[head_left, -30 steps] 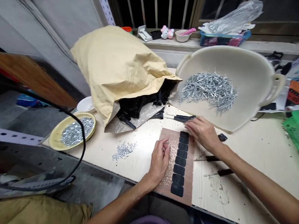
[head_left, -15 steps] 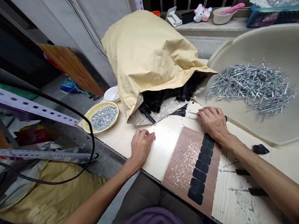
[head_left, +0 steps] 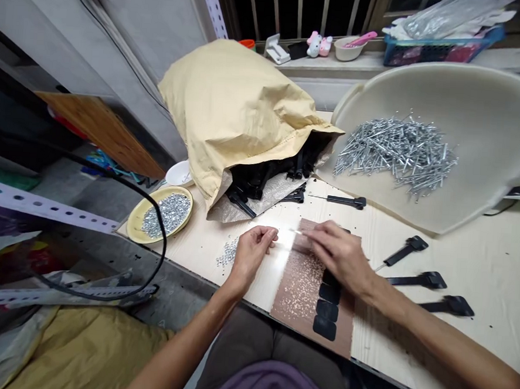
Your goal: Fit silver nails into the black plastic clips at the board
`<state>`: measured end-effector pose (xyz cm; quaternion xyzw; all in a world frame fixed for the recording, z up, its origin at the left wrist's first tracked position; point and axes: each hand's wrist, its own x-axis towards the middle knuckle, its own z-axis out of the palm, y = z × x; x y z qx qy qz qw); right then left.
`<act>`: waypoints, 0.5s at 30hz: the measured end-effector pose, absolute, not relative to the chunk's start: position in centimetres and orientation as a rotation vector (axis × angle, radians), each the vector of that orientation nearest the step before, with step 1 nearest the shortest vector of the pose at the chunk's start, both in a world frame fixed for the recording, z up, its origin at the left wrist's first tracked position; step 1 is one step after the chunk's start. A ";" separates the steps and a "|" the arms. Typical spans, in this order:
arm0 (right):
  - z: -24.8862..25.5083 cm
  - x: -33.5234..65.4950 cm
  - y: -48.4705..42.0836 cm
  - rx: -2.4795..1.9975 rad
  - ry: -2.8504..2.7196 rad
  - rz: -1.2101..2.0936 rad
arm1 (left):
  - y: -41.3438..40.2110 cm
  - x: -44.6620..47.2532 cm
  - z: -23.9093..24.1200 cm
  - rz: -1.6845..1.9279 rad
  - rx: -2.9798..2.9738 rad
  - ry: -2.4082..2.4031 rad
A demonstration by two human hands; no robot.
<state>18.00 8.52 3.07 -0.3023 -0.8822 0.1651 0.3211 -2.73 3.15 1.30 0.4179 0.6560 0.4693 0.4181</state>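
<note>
My left hand (head_left: 253, 250) is above the worktop, with thumb and fingers pinched together; whatever they hold is too small to make out. Beside it lies a loose pile of small metal pieces (head_left: 227, 253). My right hand (head_left: 338, 252) is closed over the brown board (head_left: 298, 291), facing the left. From its fingertips a thin metal rod (head_left: 293, 230) seems to point left, smeared by motion. Black rounded pads (head_left: 324, 327) run in a row on the board, partly under my right hand. Behind it lies a black plastic part (head_left: 346, 201) with a thin rod.
A paper sack (head_left: 243, 105) spills black parts at the back. To its left sits a yellow dish (head_left: 135, 222) of small metal pieces. A large pale basin (head_left: 487, 144) holds many metal pins (head_left: 395, 150). Several black parts (head_left: 417, 279) lie at right. A black cable (head_left: 162, 253) hangs at left.
My right hand has come away from the black part at the back and moved toward my left hand. My left hand has shifted off the small metal pile, uncovering it. The view has shifted too.
</note>
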 end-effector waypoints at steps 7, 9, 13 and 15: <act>2.7 18.2 6.2 -1.018 -2.318 0.407 | 3.4 2.3 2.8 1.394 0.800 1.349; 2.9 18.7 6.0 -1.046 -2.307 0.368 | 3.1 2.8 2.8 1.407 0.786 1.322; 3.0 19.2 5.6 -1.086 -2.306 0.297 | 3.0 3.4 2.6 1.432 0.726 1.231; 3.1 19.3 5.4 -1.113 -2.309 0.265 | 3.0 3.7 2.6 1.449 0.666 1.174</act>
